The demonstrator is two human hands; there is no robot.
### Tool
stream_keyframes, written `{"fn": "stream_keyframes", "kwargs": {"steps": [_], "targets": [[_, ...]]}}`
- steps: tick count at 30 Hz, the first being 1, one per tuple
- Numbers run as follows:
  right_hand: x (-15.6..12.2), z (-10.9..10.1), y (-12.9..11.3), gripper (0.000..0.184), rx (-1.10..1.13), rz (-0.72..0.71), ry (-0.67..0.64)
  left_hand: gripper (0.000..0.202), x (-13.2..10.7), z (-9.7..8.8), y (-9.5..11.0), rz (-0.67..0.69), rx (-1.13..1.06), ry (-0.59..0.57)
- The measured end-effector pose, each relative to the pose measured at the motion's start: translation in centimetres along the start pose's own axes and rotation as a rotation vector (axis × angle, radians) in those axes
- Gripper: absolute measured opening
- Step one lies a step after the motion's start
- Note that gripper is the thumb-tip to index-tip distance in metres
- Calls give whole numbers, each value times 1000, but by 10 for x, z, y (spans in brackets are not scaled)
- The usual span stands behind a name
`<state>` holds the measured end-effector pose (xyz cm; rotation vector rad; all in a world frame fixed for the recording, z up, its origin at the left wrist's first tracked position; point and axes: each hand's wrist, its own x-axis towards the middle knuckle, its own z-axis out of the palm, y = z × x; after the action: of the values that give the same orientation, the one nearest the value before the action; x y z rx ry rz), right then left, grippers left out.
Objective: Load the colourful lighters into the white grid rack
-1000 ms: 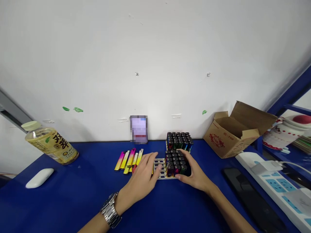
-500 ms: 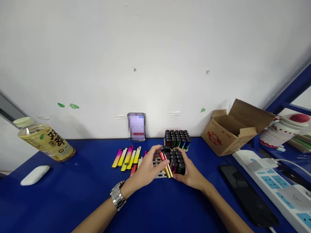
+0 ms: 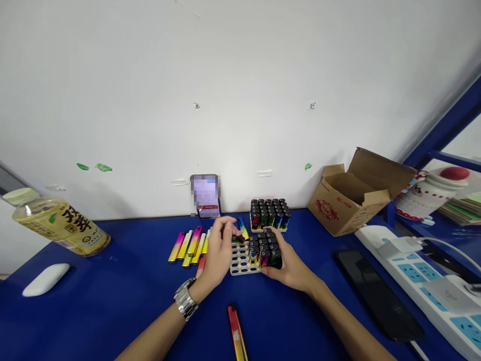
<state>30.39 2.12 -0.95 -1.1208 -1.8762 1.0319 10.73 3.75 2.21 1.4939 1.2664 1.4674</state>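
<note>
My right hand (image 3: 287,260) wraps round the right side of a block of upright black-topped lighters (image 3: 264,245), thumb at the front and fingers behind. These lighters stand in a white tray with holes (image 3: 240,260). To the left of the block, my left hand (image 3: 221,245) is curled over the tray's back left edge; its fingertips are partly hidden. Just beyond those fingertips is a blue and yellow lighter (image 3: 243,228). A red and gold lighter (image 3: 236,332) lies loose at the table's front. Several pink and yellow lighters (image 3: 186,245) lie left of my left hand.
A second filled lighter tray (image 3: 270,214) stands by the wall. A phone (image 3: 206,198) leans there too. On the right are an open cardboard box (image 3: 338,208), a black phone (image 3: 378,291) and a power strip (image 3: 417,281). A drink bottle (image 3: 63,220) and white case (image 3: 46,280) sit left.
My left hand has let go of the red and gold lighter, which now lies near the front, and has moved left and back. My right hand still grips the block of lighters.
</note>
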Motion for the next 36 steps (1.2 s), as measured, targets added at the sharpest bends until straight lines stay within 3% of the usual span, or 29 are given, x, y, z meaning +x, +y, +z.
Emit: {"fn": "stream_keyframes", "kwargs": {"steps": [3, 8, 10, 15, 18, 21, 23, 27, 32, 34, 36], "targets": [[1, -2, -5, 82, 35, 10, 6, 22, 14, -17, 6, -68, 91, -22], [5, -3, -14, 66, 124, 28, 76, 8, 23, -31, 6, -266, 369, -217], [5, -5, -15, 62, 151, 67, 102, 11, 22, -29, 4, -216, 441, -271], [4, -13, -11, 62, 237, 80, 184, 19, 12, -21, -1, 67, 632, -376], [4, -15, -9, 64, 240, 64, 182, 30, 3, -14, 3, 107, 587, -467], [4, -16, -8, 64, 203, 50, 147, 53, -6, -4, 10, 111, 492, -632], [5, -16, -8, 66, 206, 40, 142, 55, -11, 4, 15, 115, 440, -686], [4, -16, -7, 67, 227, 57, 118, 38, -13, 15, 21, 112, 295, -611], [4, -14, -3, 69, 275, 65, 102, 36, -1, 10, 18, -44, 83, -304], [3, -14, -2, 70, 289, 72, 103, 34, 9, 2, 17, -131, 114, -148], [3, -14, -1, 71, 294, 73, 102, 28, 21, -10, 16, -212, 296, -112]]}}
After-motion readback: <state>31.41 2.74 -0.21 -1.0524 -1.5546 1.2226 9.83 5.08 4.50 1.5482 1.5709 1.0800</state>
